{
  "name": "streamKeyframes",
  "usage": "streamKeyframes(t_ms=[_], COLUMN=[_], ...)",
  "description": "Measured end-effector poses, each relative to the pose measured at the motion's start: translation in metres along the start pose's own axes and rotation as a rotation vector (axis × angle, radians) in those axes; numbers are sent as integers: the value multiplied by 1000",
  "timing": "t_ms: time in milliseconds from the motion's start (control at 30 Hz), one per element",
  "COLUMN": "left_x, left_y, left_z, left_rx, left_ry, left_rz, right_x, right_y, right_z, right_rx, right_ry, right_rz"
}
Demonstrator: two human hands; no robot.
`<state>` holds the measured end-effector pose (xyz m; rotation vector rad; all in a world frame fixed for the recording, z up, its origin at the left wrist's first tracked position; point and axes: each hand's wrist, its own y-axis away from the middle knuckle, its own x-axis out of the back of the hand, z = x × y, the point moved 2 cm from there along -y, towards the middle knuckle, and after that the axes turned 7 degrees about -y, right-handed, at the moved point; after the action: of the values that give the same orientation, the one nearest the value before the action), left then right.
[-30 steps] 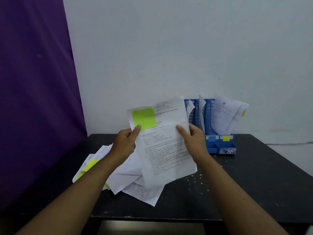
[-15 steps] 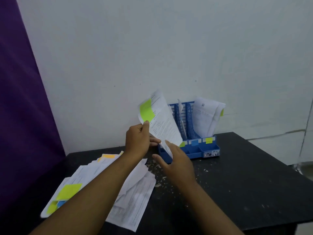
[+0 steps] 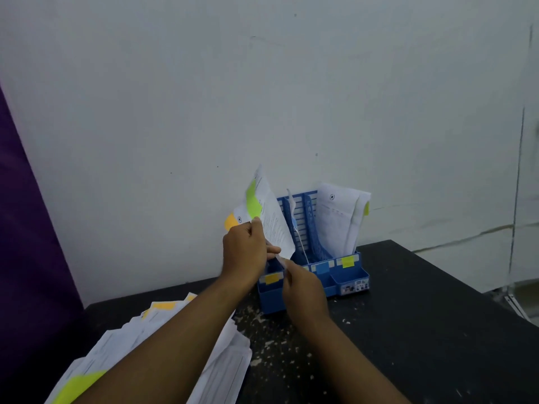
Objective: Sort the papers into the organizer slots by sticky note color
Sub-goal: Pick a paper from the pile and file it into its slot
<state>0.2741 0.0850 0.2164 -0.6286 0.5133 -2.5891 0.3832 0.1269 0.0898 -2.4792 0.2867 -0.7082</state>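
Blue organizer (image 3: 348,282) with orange, blue, yellow labels; held white paper (image 3: 272,220) bears a lime-green note (image 3: 252,201).

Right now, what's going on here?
A person is sorting papers. Both hands hold one sheet with a green sticky note upright over the blue organizer. The left hand pinches it just below the note, and the right hand pinches its bottom corner. It is not yet in a slot. The right slot, marked by a yellow-green label, already holds filed papers. A loose pile lies on the black table at the left.
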Motion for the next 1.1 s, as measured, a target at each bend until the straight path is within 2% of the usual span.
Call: streamKeyframes(t_ms=[367,467,567,767,1033,1100], left_x=[-39,-44,-45,-36,-10,-5], left_y=[-48,-62,-61,-45,-21,-18], left_z=[-8,-20,-33,-81,-124,-132], left_rx=[-78,-91,-81,-33,25,39], left_ry=[-105,-132,-107,-157,-207,-218], left_rz=[8,2,-27,-43,-64,-51], right_x=[-20,-36,-52,-76,-82,-78], right_y=[-68,-89,-104,-110,-104,-103], right_z=[31,40,51,72,64,61], right_rx=[-5,23,-24,-96,-173,-146], right_ry=[-32,-37,-53,131,212,208], right_rz=[-62,-47,-31,-76,-117,-70])
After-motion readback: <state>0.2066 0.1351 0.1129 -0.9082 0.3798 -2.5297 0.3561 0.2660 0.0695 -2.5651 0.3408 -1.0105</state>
